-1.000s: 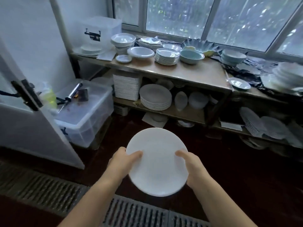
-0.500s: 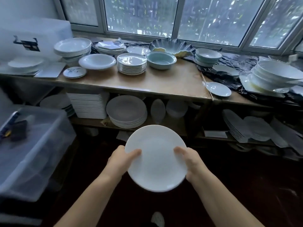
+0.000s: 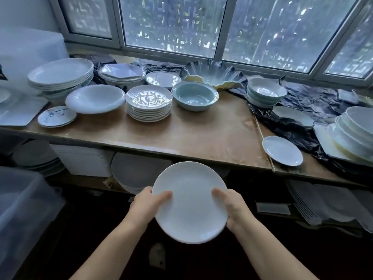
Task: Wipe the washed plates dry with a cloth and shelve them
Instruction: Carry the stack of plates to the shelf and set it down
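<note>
— Windows run along the back wall, and under them a long brown wooden shelf [image 3: 201, 134] is crowded with crockery. What are you holding?

— 1 round white plate [image 3: 190, 205], out in front of my chest, just short of the shelf's near edge and lower than its top. My left hand [image 3: 146, 205] grips its left rim with the thumb lying across the face; my right hand [image 3: 234, 206] grips the right rim the same way. The fingers behind the plate are hidden from me.

— What sits beyond your hands?

— Ahead of my left hand, a stack of patterned white plates [image 3: 149, 104] stands on the shelf. Left of that is a wide white shallow bowl [image 3: 95, 101], and nearer me a small saucer with dark markings [image 3: 56, 116]. Straight ahead of the plate is a pale blue-green ceramic bowl [image 3: 194, 96], with a ruffled dark dish with a yellow edge [image 3: 214, 75] behind it.

— And towards your right hand?

— A pale oval plate [image 3: 282, 150] lies alone near the shelf edge, beside crumpled black plastic sheeting [image 3: 292, 128]. Below the shelf, past my left hand, a stack of grey round plates [image 3: 135, 170] rests on a lower shelf.
</note>
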